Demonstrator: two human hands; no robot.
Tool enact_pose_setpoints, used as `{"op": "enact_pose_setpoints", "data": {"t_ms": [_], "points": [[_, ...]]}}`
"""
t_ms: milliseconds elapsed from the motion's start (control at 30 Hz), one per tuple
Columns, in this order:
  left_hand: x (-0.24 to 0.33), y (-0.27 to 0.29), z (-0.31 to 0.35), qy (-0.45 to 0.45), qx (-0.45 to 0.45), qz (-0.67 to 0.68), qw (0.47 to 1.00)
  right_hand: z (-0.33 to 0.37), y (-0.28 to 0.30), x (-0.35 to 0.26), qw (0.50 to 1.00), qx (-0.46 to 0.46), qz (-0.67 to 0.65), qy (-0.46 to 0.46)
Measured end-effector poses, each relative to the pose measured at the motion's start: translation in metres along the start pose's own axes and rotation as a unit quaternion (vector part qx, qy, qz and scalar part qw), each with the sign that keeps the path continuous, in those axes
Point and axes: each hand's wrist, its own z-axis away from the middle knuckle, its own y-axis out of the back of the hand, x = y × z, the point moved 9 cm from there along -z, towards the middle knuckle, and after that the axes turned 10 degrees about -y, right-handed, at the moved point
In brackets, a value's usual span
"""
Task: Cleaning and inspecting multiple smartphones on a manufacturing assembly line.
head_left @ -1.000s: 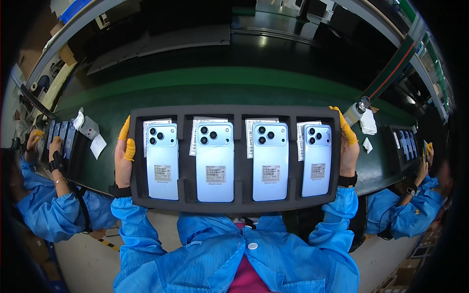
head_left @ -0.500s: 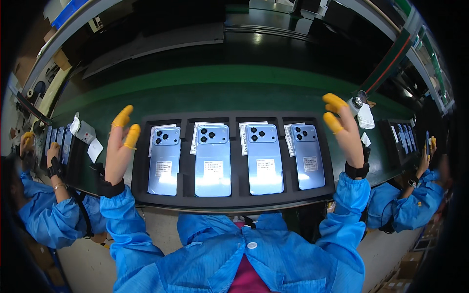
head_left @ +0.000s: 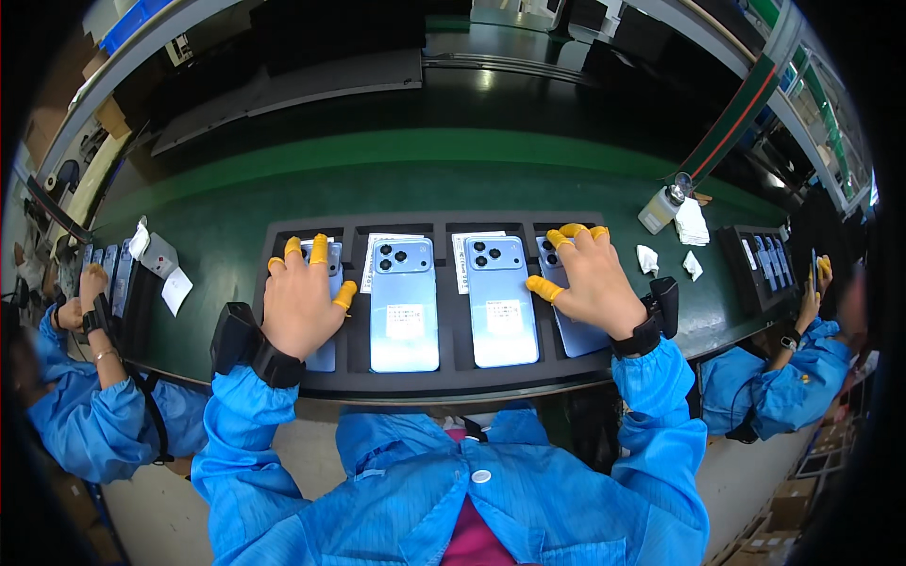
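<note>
A black foam tray (head_left: pixel 453 382) in front of me holds a row of light-blue smartphones, backs up, with white labels on them. My left hand (head_left: pixel 304 309), yellow finger cots on its fingertips, lies spread over the leftmost smartphone (head_left: pixel 323 358) and hides most of it. Over the rightmost smartphone (head_left: pixel 578 338) rests my right hand (head_left: pixel 598 288), also in yellow cots, its fingers apart and the thumb at the phone's left edge. Between my hands, the second smartphone (head_left: pixel 404 292) and third smartphone (head_left: pixel 500 302) lie uncovered, each with a printed white slip beside it.
Right of the tray stand a pump bottle (head_left: pixel 657 209) and stacked white wipes (head_left: pixel 692 226), with a crumpled wipe (head_left: pixel 647 260) nearby. At left are a small white box (head_left: pixel 159 255) and a paper (head_left: pixel 176 291). Co-workers sit on both sides, with another phone tray (head_left: pixel 755 269) at right.
Both hands, raised beside the tray before, have come inward and down onto the leftmost and rightmost smartphones. The phones lie in their same slots.
</note>
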Motion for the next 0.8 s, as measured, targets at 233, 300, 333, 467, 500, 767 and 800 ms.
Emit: {"op": "enact_pose_setpoints", "data": {"t_ms": [233,300,333,467,500,767,800], "points": [[-0.017,0.008,-0.005,0.020,0.061,0.084,0.994,0.000,-0.001,0.009,0.993,0.062,-0.094,-0.042],[-0.018,0.017,-0.007,0.009,0.114,0.089,0.990,0.004,0.018,0.009,0.986,0.134,-0.095,-0.042],[-0.019,0.027,-0.012,0.010,0.149,0.089,0.985,0.002,0.029,0.006,0.977,0.184,-0.108,-0.015],[-0.027,0.023,-0.039,0.028,0.140,0.042,0.989,-0.034,0.027,0.007,0.980,0.193,0.003,-0.055],[-0.030,0.017,-0.040,0.036,0.132,0.017,0.991,-0.032,0.027,-0.005,0.980,0.196,0.002,-0.048],[0.085,0.002,-0.018,-0.094,0.024,0.090,0.991,0.012,-0.016,-0.092,0.995,0.055,0.078,0.006],[0.092,-0.004,-0.018,-0.105,0.009,0.075,0.992,0.010,-0.013,-0.094,0.997,0.047,0.061,0.003]]}}
